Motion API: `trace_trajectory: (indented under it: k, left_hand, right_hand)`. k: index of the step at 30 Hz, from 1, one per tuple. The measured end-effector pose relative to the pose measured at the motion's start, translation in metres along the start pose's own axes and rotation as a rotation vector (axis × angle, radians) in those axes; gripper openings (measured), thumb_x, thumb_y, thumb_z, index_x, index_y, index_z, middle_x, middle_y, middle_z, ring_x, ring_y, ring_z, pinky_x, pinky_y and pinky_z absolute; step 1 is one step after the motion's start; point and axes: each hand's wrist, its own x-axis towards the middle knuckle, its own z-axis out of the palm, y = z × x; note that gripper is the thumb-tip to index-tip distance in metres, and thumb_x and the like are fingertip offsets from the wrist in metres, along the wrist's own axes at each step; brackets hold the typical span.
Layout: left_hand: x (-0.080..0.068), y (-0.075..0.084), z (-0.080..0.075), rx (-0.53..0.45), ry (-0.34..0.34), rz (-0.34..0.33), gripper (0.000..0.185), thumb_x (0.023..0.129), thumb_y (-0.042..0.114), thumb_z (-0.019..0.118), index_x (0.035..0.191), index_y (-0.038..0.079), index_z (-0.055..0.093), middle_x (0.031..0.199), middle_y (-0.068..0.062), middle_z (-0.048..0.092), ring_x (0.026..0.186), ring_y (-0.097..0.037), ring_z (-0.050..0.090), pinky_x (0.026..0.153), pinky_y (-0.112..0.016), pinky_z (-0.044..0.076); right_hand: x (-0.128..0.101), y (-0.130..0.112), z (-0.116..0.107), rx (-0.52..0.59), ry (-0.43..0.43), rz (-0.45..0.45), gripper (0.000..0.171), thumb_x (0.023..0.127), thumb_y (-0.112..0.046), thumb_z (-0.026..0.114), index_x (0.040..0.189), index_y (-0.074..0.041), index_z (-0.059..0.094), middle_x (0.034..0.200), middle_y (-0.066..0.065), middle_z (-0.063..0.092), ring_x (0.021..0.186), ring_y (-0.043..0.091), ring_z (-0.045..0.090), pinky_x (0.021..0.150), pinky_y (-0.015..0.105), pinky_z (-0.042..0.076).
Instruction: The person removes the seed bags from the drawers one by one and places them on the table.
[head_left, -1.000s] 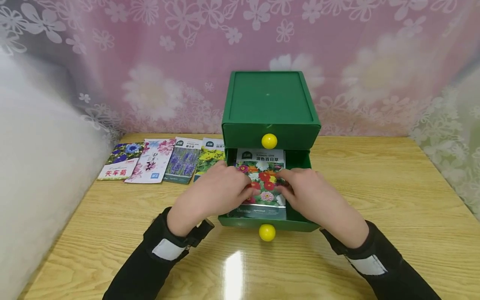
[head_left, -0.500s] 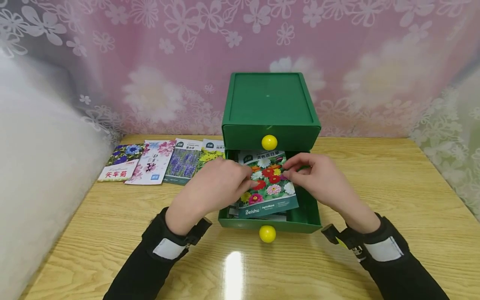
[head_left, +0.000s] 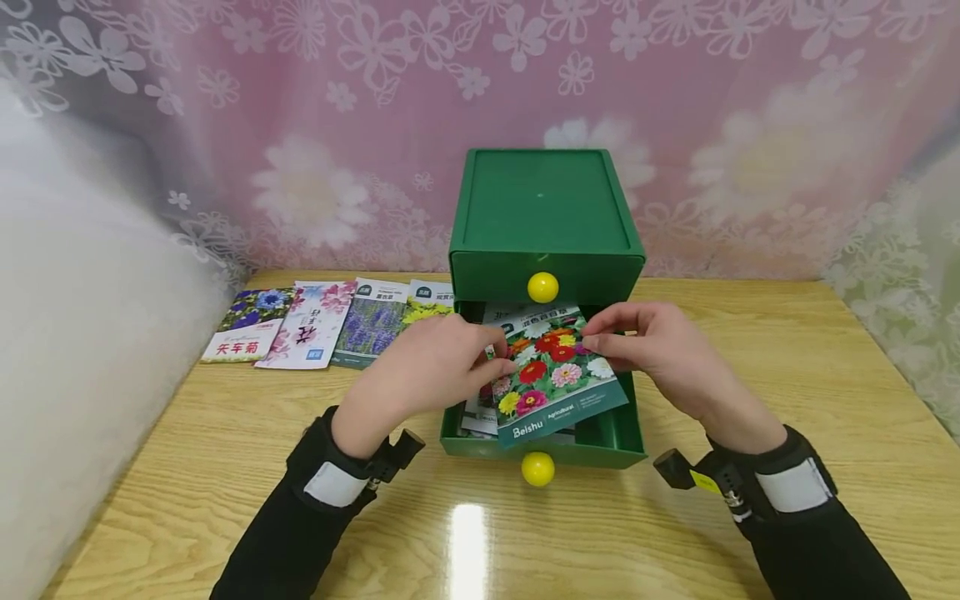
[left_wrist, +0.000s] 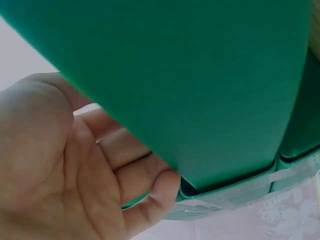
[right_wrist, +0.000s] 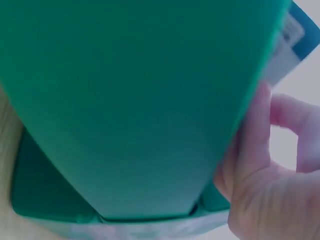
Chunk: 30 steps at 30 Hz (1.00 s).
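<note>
both hands on one seed packet (head_left: 553,372), and it sits tilted over the open bottom drawer (head_left: 622,429), its near corner hanging out just above the drawer's front lip and the yellow knob (head_left: 537,468). left hand (head_left: 431,367) pinches the packet's left edge, fingers curled round it; right hand (head_left: 656,350) pinches the right edge up near the top corner. the wrist views show only blurred green surfaces and parts of each hand, so how firm the hold is i can't tell.

the risk here: it's a slick, thin packet held only at its edges, so a light pinch could let it slide and drop skewed into the drawer. under the grip more packets (head_left: 480,417) lie loose in there, and dragging this one could ruffle or lift them. just beyond the grip, the packet's far edge sits close under the upper drawer (head_left: 547,267) and its knob (head_left: 542,287); lifting it straight could catch it there and crease it. off to the left, four packets (head_left: 322,321) lie in a row on the table (head_left: 750,375), well apart from the left elbow's path.
</note>
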Motion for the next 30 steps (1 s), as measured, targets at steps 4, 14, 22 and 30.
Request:
trace_trajectory:
  k: [4, 14, 22, 30]
  left_hand:
    - [0.0, 0.0, -0.004, -0.105, 0.039, -0.059, 0.018, 0.1, 0.033, 0.063, 0.099, 0.017, 0.071, 0.065, 0.01, 0.059, 0.052, -0.01, 0.052, 0.052, -0.028, 0.044]
    - [-0.011, 0.01, -0.016, -0.298, 0.153, -0.088, 0.01, 0.092, 0.031, 0.074, 0.089, 0.021, 0.073, 0.074, 0.01, 0.068, 0.065, -0.007, 0.059, 0.059, -0.031, 0.047]
    - [-0.02, 0.023, -0.019, -0.479, 0.204, 0.049, 0.007, 0.094, 0.03, 0.072, 0.089, 0.025, 0.075, 0.078, 0.018, 0.068, 0.064, -0.007, 0.056, 0.058, -0.03, 0.047]
    - [-0.018, 0.028, -0.017, -0.487, 0.214, 0.145, 0.011, 0.097, 0.03, 0.068, 0.095, 0.023, 0.075, 0.084, 0.019, 0.069, 0.067, -0.003, 0.055, 0.061, -0.027, 0.047]
  right_hand:
    - [-0.005, -0.002, -0.007, -0.025, -0.05, 0.002, 0.027, 0.097, -0.015, 0.067, 0.109, 0.009, 0.066, 0.1, 0.01, 0.066, 0.075, 0.018, 0.061, 0.073, 0.029, 0.056]
    - [-0.025, -0.014, -0.021, -0.085, -0.08, -0.068, 0.02, 0.092, -0.01, 0.073, 0.105, 0.005, 0.074, 0.094, 0.009, 0.071, 0.063, 0.022, 0.06, 0.063, 0.031, 0.055]
    - [-0.046, -0.025, -0.03, -0.196, -0.03, -0.098, 0.019, 0.092, -0.013, 0.073, 0.109, -0.005, 0.076, 0.098, 0.008, 0.074, 0.072, 0.023, 0.069, 0.066, 0.032, 0.057]
    - [-0.065, -0.011, -0.078, -0.167, 0.161, -0.116, 0.023, 0.099, -0.006, 0.062, 0.119, -0.007, 0.072, 0.11, 0.0, 0.07, 0.078, 0.026, 0.071, 0.063, 0.036, 0.058]
